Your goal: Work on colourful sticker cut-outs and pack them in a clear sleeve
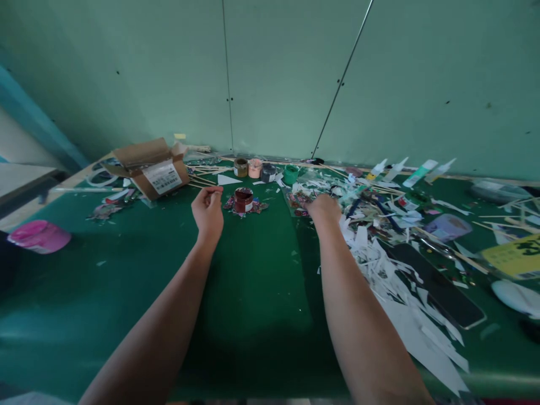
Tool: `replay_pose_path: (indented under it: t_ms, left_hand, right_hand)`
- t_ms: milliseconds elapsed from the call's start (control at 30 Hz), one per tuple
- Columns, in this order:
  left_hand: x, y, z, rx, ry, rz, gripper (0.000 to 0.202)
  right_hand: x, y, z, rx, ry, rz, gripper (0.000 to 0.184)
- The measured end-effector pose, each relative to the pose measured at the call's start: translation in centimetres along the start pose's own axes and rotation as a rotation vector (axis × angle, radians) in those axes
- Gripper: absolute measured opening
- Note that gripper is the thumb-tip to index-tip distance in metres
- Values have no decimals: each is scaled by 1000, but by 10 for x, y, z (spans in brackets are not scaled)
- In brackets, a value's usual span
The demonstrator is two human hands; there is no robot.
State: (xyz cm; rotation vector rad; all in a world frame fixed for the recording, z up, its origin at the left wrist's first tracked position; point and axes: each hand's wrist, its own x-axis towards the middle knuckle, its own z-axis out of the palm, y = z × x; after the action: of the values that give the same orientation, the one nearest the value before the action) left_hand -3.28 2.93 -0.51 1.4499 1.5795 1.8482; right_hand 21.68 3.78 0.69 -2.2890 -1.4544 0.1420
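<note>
My left hand (208,214) hovers over the green table, its fingertips pinched together; whatever may be between them is too small to make out. Just right of it a small open jar of dark red paint (243,201) stands on a patch of colourful patterned scraps (258,208). My right hand (324,211) reaches down at the edge of a clear plastic bag (291,202) with more colourful bits (300,199). Its fingertips are turned away and mostly hidden, so their grip does not show.
Paint jars (268,172) line the wall, beside an opened cardboard box (162,174) and thin wooden sticks (206,180). White paper strips (388,270), a phone (439,287) and glue bottles (419,173) crowd the right. A pink jar (40,236) lies far left.
</note>
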Motion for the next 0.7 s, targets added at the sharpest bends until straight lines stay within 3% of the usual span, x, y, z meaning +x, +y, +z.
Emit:
replay_pose_path:
  t_ms: [133,233,300,400,533,633,700]
  left_hand:
    - [-16,11,4,-10,-159,95,16]
    - [-29,16,7,40,-305,161,18]
    - [-33,18,7,111,-376,198,15]
    - [-30,19,2,279,-345,207,15]
    - [-16,10,-8,537,-193,143,38]
    - [-13,1,-10,692,-261,107,31]
    - [-14,-2,-8,759,-314,101,24]
  right_hand:
    - [-3,-2,1,41,10,77,33]
    - [-6,-7,-16,103,68,36,18]
    - [-7,-10,-29,151,107,-15,18]
    - [-9,-12,-40,213,129,-96,21]
    - [-23,-7,-33,218,93,-124,20]
    - [-36,-7,-26,175,66,-95,27]
    - [-40,-16,-23,179,19,-151,40]
